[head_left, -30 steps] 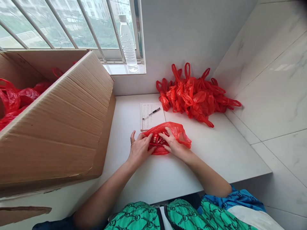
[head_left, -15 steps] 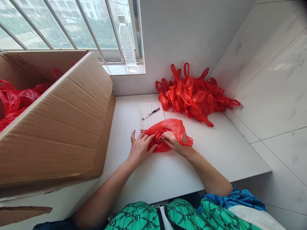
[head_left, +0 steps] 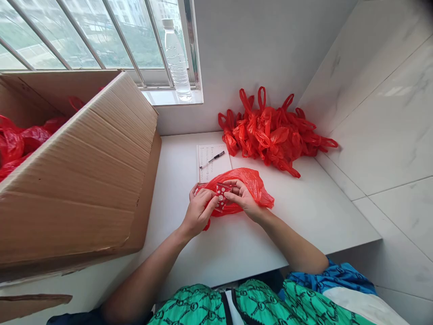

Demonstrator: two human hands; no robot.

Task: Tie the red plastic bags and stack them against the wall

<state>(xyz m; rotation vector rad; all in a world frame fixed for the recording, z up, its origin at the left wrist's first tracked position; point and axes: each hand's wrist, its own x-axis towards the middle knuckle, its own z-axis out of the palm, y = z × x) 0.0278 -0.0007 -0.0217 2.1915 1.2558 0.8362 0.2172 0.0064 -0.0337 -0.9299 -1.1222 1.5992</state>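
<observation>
A red plastic bag lies on the white counter in front of me. Both hands meet at its near side. My left hand and my right hand pinch a small red packet with white print between their fingertips, just above the bag's opening. A strip of the bag hangs below my left hand.
A pile of tied red bags sits in the back corner. A notepad with a pen lies behind the bag. A large cardboard box holding more red bags stands at left. A water bottle stands on the windowsill.
My fingers were pressed into the bag on the counter; now both hands have lifted slightly and hold a small red printed packet drawn out of the bag.
</observation>
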